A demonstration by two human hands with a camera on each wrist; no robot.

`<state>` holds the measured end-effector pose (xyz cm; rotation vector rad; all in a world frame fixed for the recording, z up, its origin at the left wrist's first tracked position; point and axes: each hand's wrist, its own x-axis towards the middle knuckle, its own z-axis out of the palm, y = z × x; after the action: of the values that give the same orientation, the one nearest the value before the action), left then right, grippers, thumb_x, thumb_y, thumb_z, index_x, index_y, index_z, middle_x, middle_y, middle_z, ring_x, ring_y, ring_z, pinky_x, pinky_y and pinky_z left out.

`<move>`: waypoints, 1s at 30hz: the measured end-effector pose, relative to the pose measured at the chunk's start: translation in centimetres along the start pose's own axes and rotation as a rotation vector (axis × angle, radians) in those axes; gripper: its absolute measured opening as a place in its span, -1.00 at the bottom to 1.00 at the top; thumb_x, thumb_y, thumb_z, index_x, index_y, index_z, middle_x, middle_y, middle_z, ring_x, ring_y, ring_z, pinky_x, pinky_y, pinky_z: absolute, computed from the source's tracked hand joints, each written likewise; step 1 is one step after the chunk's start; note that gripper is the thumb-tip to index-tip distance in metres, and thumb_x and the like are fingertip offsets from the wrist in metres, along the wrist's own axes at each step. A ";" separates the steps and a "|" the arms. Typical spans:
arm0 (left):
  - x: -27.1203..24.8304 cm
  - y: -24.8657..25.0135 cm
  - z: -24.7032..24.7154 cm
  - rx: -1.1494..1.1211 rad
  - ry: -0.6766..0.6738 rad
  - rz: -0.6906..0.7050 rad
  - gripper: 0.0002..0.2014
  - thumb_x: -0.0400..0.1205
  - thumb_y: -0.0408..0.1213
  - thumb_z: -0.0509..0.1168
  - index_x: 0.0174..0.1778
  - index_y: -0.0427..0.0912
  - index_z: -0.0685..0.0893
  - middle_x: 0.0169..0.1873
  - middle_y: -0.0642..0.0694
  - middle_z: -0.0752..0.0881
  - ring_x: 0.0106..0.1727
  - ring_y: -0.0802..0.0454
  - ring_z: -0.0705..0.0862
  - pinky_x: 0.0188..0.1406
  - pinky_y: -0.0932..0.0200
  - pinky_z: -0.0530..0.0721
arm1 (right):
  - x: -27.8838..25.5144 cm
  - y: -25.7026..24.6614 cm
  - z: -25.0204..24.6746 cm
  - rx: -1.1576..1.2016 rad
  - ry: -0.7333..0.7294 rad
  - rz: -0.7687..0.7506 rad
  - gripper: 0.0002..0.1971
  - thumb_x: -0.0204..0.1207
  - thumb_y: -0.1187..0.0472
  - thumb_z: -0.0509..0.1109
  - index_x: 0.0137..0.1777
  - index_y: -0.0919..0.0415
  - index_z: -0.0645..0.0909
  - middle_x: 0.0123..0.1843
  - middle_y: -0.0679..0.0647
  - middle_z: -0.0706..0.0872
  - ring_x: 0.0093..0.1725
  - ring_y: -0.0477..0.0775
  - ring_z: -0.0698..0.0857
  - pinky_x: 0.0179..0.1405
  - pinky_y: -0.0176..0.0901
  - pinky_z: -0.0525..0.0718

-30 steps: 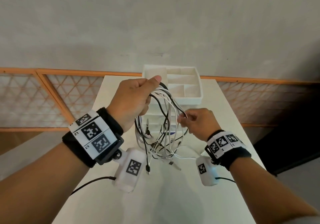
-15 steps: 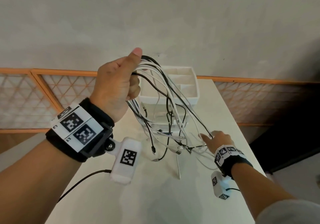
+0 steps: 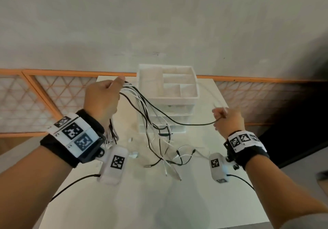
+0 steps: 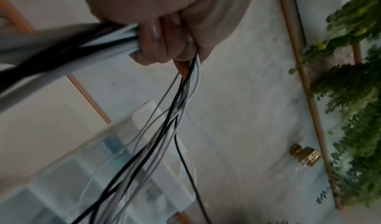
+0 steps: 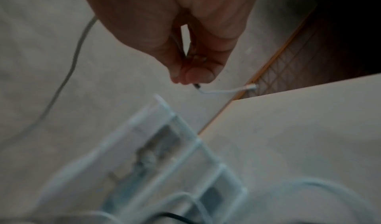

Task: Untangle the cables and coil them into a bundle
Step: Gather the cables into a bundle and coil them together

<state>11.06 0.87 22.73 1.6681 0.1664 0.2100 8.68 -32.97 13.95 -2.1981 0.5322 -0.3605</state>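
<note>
Head view, cables gripped as a bunch by left hand above the surface, one black cable pinched by right hand fingers, loose ends trailed before the far-edge organizer.

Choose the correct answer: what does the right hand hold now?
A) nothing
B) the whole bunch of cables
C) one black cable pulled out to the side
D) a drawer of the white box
C: the right hand pinches one black cable, which runs across from the bunch of cables in the left hand.

Two hands, one organizer
</note>
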 end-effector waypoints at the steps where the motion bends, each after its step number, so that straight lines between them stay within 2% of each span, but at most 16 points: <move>1: 0.2 0.6 -0.3 -0.048 -0.012 -0.017 -0.49 0.67 -0.04 0.36 -0.56 -0.03 0.33 -0.73 0.11 0.20 -0.69 0.07 0.10 -0.59 0.27 0.10 | -0.3 0.8 0.1 -0.114 -0.067 0.056 -0.69 0.56 0.35 0.34 0.21 0.05 0.72 0.06 0.02 0.76 0.04 0.26 0.80 0.19 0.14 0.75; 3: 0.3 1.7 -0.7 -0.099 -0.046 -0.033 -0.54 0.69 -0.06 0.34 -0.46 -0.04 0.31 -0.71 0.12 0.15 -0.65 0.06 0.06 -0.55 0.19 0.03 | -1.2 1.6 0.6 -0.377 -0.286 0.124 -0.30 0.50 0.37 0.36 0.66 0.10 0.30 0.39 0.19 0.61 0.32 0.28 0.65 0.31 0.02 0.63; 5: -0.1 2.6 -0.5 -0.093 -0.093 -0.024 -0.53 0.70 -0.05 0.32 -0.45 -0.03 0.26 -0.72 0.14 0.15 -0.64 0.08 0.05 -0.54 0.16 0.00 | -2.4 -0.4 0.6 -0.457 -0.399 0.086 -0.09 0.47 0.30 0.40 0.75 0.00 0.00 0.50 0.28 0.45 0.31 0.26 0.60 0.18 -0.07 0.57; 8: -1.4 3.2 0.8 0.015 -0.195 0.031 -0.47 0.70 -0.02 0.30 -0.54 -0.01 0.25 -0.73 0.16 0.17 -0.66 0.09 0.08 -0.56 0.24 0.08 | -4.5 -6.7 0.1 -0.140 -0.415 -0.167 -0.05 0.42 0.12 0.58 0.72 -0.13 0.10 0.41 0.11 0.46 0.00 -0.07 0.58 -0.05 -0.31 0.53; 10: -2.5 3.5 2.1 0.140 -0.296 0.101 -0.45 0.70 0.02 0.29 -0.60 -0.07 0.34 -0.72 0.13 0.23 -0.69 0.11 0.14 -0.55 0.19 0.14 | -6.4 -11.6 0.6 -0.053 -0.442 -0.375 -0.02 0.36 -0.12 0.62 0.70 -0.17 0.14 0.27 0.00 0.46 -0.03 -0.21 0.52 -0.11 -0.37 0.49; 12: -3.6 3.9 3.3 0.298 -0.380 0.188 -0.48 0.69 0.07 0.28 -0.44 -0.30 0.59 -0.64 0.03 0.36 -0.68 0.15 0.23 -0.53 0.13 0.22 | -8.0 -14.3 2.3 -0.162 -0.357 -0.523 -0.17 0.34 -0.20 0.57 0.59 -0.11 0.34 0.16 0.04 0.52 0.03 -0.06 0.58 -0.06 -0.20 0.57; 13: -3.9 4.1 3.7 0.364 -0.408 0.229 -0.47 0.69 0.08 0.27 -0.33 -0.38 0.64 -0.58 -0.05 0.39 -0.67 0.16 0.25 -0.52 0.13 0.24 | -8.2 -14.6 3.4 -0.210 -0.275 -0.537 -0.38 0.37 -0.14 0.52 0.43 -0.04 0.51 0.07 0.07 0.58 0.03 0.06 0.62 -0.08 -0.10 0.60; 15: -4.3 4.7 3.7 0.438 -0.445 0.294 -0.47 0.69 0.07 0.27 -0.36 -0.37 0.57 -0.53 -0.11 0.38 -0.64 0.17 0.24 -0.52 0.18 0.26 | -7.5 -13.1 5.2 -0.242 -0.200 -0.422 -0.87 0.49 -0.02 0.41 -0.12 0.00 0.63 -0.16 0.07 0.65 -0.05 0.22 0.69 -0.17 -0.09 0.59; 16: -4.3 5.1 3.3 0.443 -0.450 0.320 -0.48 0.69 0.06 0.28 -0.40 -0.34 0.52 -0.54 -0.10 0.36 -0.64 0.17 0.23 -0.54 0.23 0.26 | -6.8 -11.6 5.7 -0.270 -0.223 -0.325 -0.77 0.54 -0.01 0.37 -0.31 0.05 0.56 -0.23 0.08 0.64 -0.07 0.27 0.71 -0.19 -0.11 0.58; 17: -4.1 5.5 2.8 0.433 -0.450 0.331 -0.47 0.69 0.05 0.29 -0.42 -0.34 0.47 -0.56 -0.07 0.33 -0.64 0.16 0.22 -0.59 0.28 0.25 | -6.1 -9.8 5.9 -0.339 -0.268 -0.226 -0.70 0.57 -0.02 0.33 -0.36 0.08 0.53 -0.24 0.12 0.65 -0.06 0.31 0.73 -0.18 -0.10 0.59; 20: -3.3 6.2 0.8 0.373 -0.411 0.316 -0.47 0.67 0.04 0.32 -0.44 -0.32 0.43 -0.65 0.07 0.30 -0.65 0.14 0.20 -0.67 0.34 0.20 | -4.3 -4.7 5.3 -0.494 -0.325 -0.024 -0.74 0.61 0.00 0.30 -0.19 0.14 0.66 -0.09 0.31 0.73 -0.01 0.42 0.73 -0.10 -0.01 0.63; 22: -3.0 6.2 0.1 0.361 -0.397 0.285 -0.49 0.66 0.03 0.33 -0.44 -0.32 0.49 -0.70 0.14 0.29 -0.67 0.14 0.18 -0.70 0.34 0.19 | -2.7 -2.5 4.4 -0.505 -0.272 0.017 -0.78 0.61 0.08 0.30 -0.24 0.16 0.58 -0.16 0.29 0.73 -0.12 0.39 0.74 -0.13 0.03 0.71; 24: -3.0 5.7 -0.2 0.330 -0.402 0.262 -0.52 0.66 0.01 0.34 -0.46 -0.27 0.55 -0.73 0.14 0.30 -0.68 0.14 0.18 -0.67 0.31 0.19 | -0.6 -1.6 3.5 -0.506 -0.192 0.004 -0.79 0.60 0.14 0.30 -0.19 0.21 0.66 -0.22 0.26 0.77 -0.24 0.32 0.73 -0.24 0.02 0.74; 26: -3.0 5.2 -0.4 0.286 -0.400 0.240 -0.54 0.66 -0.01 0.34 -0.39 -0.33 0.61 -0.72 0.14 0.28 -0.66 0.11 0.16 -0.61 0.29 0.17 | 1.6 -1.8 2.2 -0.503 -0.132 -0.006 -0.87 0.61 0.16 0.32 -0.04 0.10 0.71 -0.17 0.23 0.78 -0.21 0.29 0.71 -0.27 -0.07 0.64; 28: -2.7 5.1 -0.9 0.215 -0.386 0.207 -0.55 0.65 -0.01 0.35 -0.33 -0.37 0.63 -0.70 0.15 0.25 -0.62 0.06 0.12 -0.56 0.28 0.13 | 3.5 -2.1 0.8 -0.419 -0.063 -0.009 -0.81 0.59 0.17 0.33 0.13 -0.02 0.70 -0.12 0.22 0.81 -0.18 0.26 0.75 -0.24 -0.07 0.68; 30: -2.4 5.1 -1.3 0.130 -0.377 0.169 -0.58 0.65 -0.02 0.35 -0.50 -0.13 0.59 -0.68 0.15 0.24 -0.58 0.04 0.09 -0.55 0.21 0.07 | 4.7 -1.8 -0.4 -0.324 0.006 -0.030 -0.69 0.55 0.16 0.31 0.24 -0.18 0.60 -0.15 0.04 0.81 -0.24 0.15 0.76 -0.21 -0.02 0.77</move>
<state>8.32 0.98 27.86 1.8205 -0.2499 0.0077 13.08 -34.51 16.00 -2.5195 0.5958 -0.3144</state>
